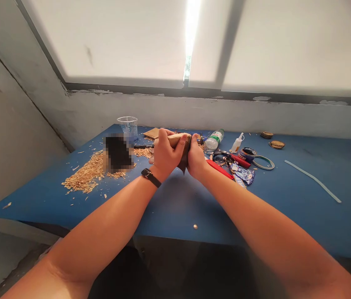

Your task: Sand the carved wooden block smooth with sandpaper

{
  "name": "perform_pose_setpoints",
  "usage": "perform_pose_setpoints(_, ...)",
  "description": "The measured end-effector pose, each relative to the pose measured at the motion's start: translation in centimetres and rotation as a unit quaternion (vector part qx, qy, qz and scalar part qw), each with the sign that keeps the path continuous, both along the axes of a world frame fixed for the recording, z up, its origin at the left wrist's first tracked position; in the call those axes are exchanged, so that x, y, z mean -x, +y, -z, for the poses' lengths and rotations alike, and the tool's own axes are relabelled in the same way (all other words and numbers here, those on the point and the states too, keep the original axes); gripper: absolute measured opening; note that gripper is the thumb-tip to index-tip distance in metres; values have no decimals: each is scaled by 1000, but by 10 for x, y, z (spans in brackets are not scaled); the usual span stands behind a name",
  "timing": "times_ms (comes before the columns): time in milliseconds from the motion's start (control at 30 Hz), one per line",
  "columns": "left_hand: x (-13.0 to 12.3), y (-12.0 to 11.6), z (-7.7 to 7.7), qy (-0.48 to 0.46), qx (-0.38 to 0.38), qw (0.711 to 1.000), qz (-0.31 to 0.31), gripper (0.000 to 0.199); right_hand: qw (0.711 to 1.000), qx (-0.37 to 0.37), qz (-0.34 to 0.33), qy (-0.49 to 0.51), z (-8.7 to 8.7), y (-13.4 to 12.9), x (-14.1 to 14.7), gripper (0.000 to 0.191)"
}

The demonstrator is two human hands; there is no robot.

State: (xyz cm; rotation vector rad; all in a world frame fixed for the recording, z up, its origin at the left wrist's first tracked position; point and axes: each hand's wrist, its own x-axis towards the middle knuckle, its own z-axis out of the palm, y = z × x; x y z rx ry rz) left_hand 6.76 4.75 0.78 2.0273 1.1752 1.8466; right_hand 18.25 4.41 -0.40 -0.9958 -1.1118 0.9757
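Note:
Above the blue table [175, 211], both hands meet in front of me. My left hand [166, 151], with a dark watch on its wrist, is closed round a pale block of wood [177, 138]. A brown sheet, which looks like sandpaper [184, 161], lies against the block's right end, its pointed corner hanging down. My right hand [196, 158] is closed on that sheet, thumb up, pressing it to the wood. The fingers partly hide both block and sheet. Just right of my right hand lie a red-handled tool [220, 168] and a patterned blue-white piece [244, 173].
Wood shavings [83, 176] are heaped at left beside a blurred black object [119, 153]. A plastic cup [128, 129] stands behind. Rightward are a bottle [215, 139], a glue bottle [236, 143], a tape roll [270, 167], wooden discs [276, 144] and a translucent stick [314, 180].

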Motion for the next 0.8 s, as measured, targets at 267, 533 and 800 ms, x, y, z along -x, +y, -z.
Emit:
perform_pose_setpoints(267,-4,-6,-6,4,23,1000,18,36,981,-115,98,-125,-18,-10,-17,89)
perform_pose_setpoints(533,-1,-14,-6,-38,19,999,9,35,977,-118,96,-152,-21,-10,-7,91)
perform_pose_setpoints(800,-8,-14,-4,-55,19,998,25,52,974,-83,134,-165,-16,-2,-11,86)
